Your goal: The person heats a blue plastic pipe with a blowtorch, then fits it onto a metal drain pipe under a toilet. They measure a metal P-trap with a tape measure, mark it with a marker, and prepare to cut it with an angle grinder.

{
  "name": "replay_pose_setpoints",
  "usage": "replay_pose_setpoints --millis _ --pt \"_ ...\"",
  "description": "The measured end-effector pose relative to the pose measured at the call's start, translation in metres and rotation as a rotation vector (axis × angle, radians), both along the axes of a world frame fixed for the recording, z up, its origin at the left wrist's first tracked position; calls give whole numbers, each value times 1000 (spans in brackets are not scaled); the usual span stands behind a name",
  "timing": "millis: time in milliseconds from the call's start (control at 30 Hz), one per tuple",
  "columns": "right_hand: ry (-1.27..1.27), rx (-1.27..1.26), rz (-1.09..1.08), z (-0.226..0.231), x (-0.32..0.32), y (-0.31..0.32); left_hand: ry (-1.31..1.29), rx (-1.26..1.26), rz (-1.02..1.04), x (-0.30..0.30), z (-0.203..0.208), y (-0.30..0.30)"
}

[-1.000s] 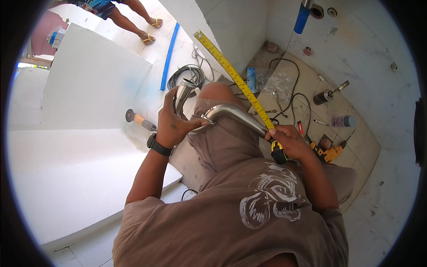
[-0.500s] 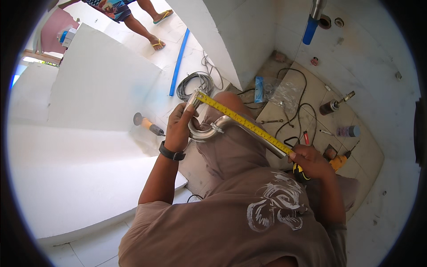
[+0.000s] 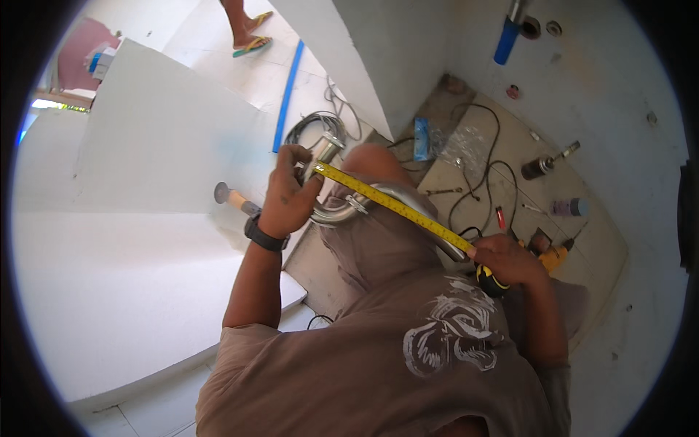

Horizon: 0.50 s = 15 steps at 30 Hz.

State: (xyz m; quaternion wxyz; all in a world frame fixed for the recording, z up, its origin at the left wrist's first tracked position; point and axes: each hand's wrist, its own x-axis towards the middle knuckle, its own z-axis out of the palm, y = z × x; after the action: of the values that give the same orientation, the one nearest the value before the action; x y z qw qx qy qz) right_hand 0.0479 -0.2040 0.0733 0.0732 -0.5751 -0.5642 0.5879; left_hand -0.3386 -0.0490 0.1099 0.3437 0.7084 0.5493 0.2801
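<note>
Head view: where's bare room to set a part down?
Likeliest: the white ledge, between the white panel behind it and its front edge; the angle grinder sits by its far right corner. Crowded: tiled floor at right (wrench, canister, drill), and the lap, under the bent pipe and tape measure.

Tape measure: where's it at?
Head view, right of centre: tape measure case in the right hand, its yellow blade stretched across the chrome P-trap to the left hand.

Brown T-shirt (image 3: 342,364) with white print (image 3: 460,315), black wristwatch (image 3: 265,235)

Black-marked yellow tape (image 3: 393,205), silver pipe (image 3: 338,213)
</note>
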Motion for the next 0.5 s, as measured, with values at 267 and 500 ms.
replay_pose_setpoints --millis 267,500 --pt "13 -53 -99 -5 2 -3 -154 -193 0 14 7 -9" --pt "9 225 -141 -5 1 -4 -220 -67 108 19 -1 -34"
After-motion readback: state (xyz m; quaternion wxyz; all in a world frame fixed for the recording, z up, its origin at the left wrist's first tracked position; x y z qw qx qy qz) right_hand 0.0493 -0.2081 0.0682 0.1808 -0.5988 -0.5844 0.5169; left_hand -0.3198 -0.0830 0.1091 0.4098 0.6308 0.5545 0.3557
